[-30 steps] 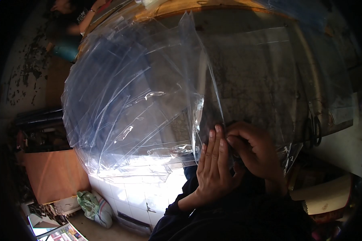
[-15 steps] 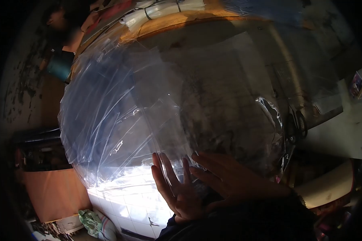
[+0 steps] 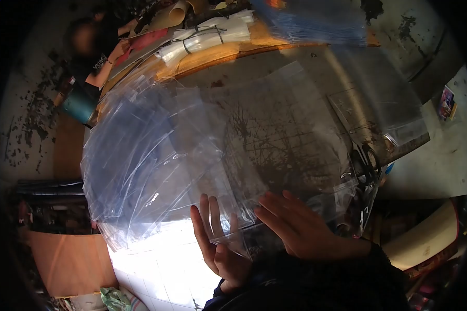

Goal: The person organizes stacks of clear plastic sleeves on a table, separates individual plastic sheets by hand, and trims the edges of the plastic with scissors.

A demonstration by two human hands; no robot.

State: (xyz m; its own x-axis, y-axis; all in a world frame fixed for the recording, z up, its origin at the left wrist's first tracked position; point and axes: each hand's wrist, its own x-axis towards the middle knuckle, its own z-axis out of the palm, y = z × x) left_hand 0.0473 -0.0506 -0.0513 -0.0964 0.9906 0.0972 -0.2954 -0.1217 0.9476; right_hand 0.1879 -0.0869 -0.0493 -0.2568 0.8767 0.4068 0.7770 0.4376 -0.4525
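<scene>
Clear plastic sheets (image 3: 140,150) lie fanned over the left of a dark, scratched work table (image 3: 275,150). My left hand (image 3: 220,249) is at the near edge, palm up and fingers spread, with the corner of a clear sheet lying over its fingers. Just right of it, my right hand (image 3: 301,228) rests flat on clear plastic, its fingers stretched out. The two hands are a small gap apart. Black-handled scissors (image 3: 366,160) lie on the table beyond my right hand.
Tied clear plastic rolls (image 3: 207,39) and a stack of bluish sheets (image 3: 316,26) are at the far edge. Another person (image 3: 91,46) is at the upper left, near a teal container (image 3: 78,103). An orange-brown panel (image 3: 70,262) stands lower left.
The hands have parted and opened from their earlier closeness, shifting left. The raised sheet edge between them has come down flat. The view has tilted, showing more of the far edge.
</scene>
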